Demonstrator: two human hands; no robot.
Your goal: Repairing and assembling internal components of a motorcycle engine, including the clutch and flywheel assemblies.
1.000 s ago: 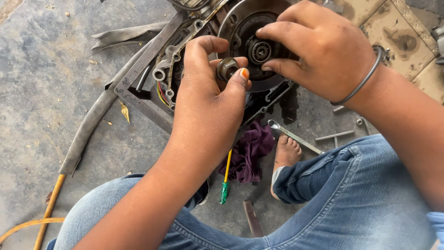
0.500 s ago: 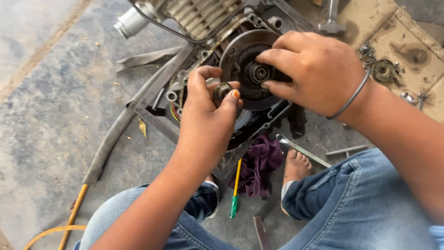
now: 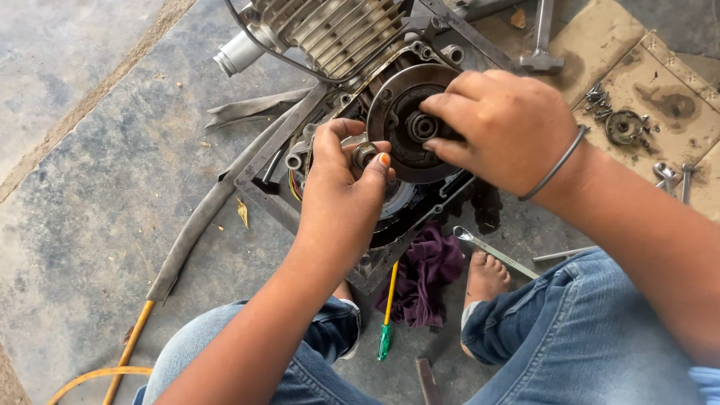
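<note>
A small engine [image 3: 330, 34] with grey cooling fins lies on the concrete floor, its side open to show a round dark metal drum [image 3: 396, 97] with a hub at its middle. My right hand [image 3: 506, 127] grips the drum's right side, fingers reaching the hub; a metal bangle sits on that wrist. My left hand [image 3: 345, 187] pinches a small round metal part [image 3: 365, 154] between thumb and fingers at the drum's left edge.
A screwdriver [image 3: 388, 311] with a yellow shaft and green handle and a purple rag [image 3: 427, 274] lie by my bare foot [image 3: 486, 274]. A wrench [image 3: 499, 251] is beside it. Cardboard [image 3: 660, 97] at right holds small parts. A grey hose [image 3: 199, 221] runs left.
My view has shifted up and back, showing more of the engine's fins. Both hands stay on the drum and the small part in much the same grip.
</note>
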